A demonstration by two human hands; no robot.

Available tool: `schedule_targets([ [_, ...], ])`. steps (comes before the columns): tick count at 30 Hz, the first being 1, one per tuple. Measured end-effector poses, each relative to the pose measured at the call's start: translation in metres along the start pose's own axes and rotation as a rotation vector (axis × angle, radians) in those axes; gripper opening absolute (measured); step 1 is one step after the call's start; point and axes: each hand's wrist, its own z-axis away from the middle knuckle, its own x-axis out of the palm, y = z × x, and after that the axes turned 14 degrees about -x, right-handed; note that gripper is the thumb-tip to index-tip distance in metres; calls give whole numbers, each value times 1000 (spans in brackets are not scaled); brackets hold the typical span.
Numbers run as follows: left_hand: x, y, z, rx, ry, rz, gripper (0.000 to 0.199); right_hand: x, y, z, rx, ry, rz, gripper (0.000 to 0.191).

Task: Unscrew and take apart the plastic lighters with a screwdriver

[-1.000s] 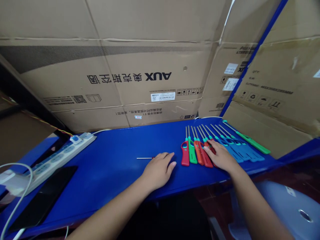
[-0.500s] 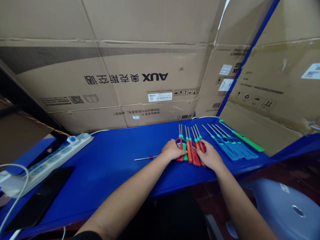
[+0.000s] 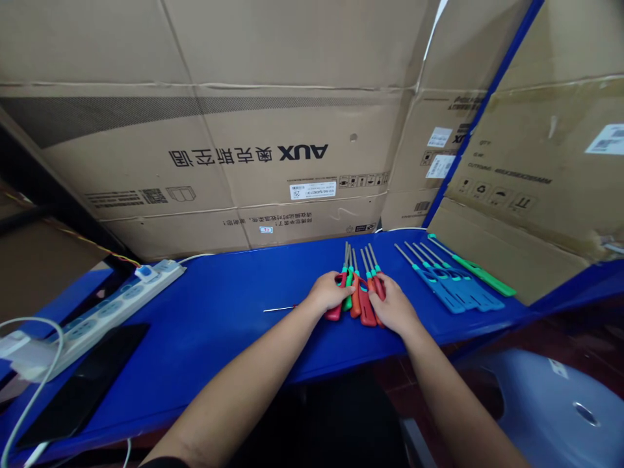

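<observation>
Both our left hand (image 3: pixel 327 292) and our right hand (image 3: pixel 394 311) are narrowly holding a red lighter (image 3: pixel 334 313) and an orange lighter (image 3: pixel 366 315), with blue lighters (image 3: pixel 451 292) lying toward two o'clock.

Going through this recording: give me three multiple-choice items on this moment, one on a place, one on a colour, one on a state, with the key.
1. Where is the white plastic power strip?
A) On the blue table top, at its left end
B) Against the cardboard cartons
C) On the plastic stool

2. What colour is the handle of the long-nozzled plastic gas lighter farthest right?
A) Red
B) Green
C) Orange

3. How is the left hand placed?
A) Flat on bare table
B) Gripping the power strip
C) Over a red lighter handle

Key: 1 A, it lies left of the hands; 2 B, its handle shows green; 3 C, the fingers cover that red handle.
</observation>
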Motion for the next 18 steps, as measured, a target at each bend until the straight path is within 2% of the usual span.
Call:
schedule_targets([
  [2,-8,-7,0,27,27,1,42,3,-6,0,-13,-18,-2,57],
  [4,-24,-16,0,41,62,-18,37,6,-12,0,-25,-40,-3,58],
  [6,-48,-28,-2,51,108,-60,37,9,-17,0,-31,-60,-4,60],
  [9,-87,-49,-6,73,240,-146,42,15,-27,0,-34,-96,-9,64],
  [11,-103,-61,-9,58,310,-193,41,21,-35,1,-38,-121,-15,68],
  [13,-106,-69,-11,52,341,-222,40,28,-45,1,-45,-140,-21,72],
  [18,-82,-71,-9,124,269,-254,38,45,-70,-2,-77,-184,-40,82],
])
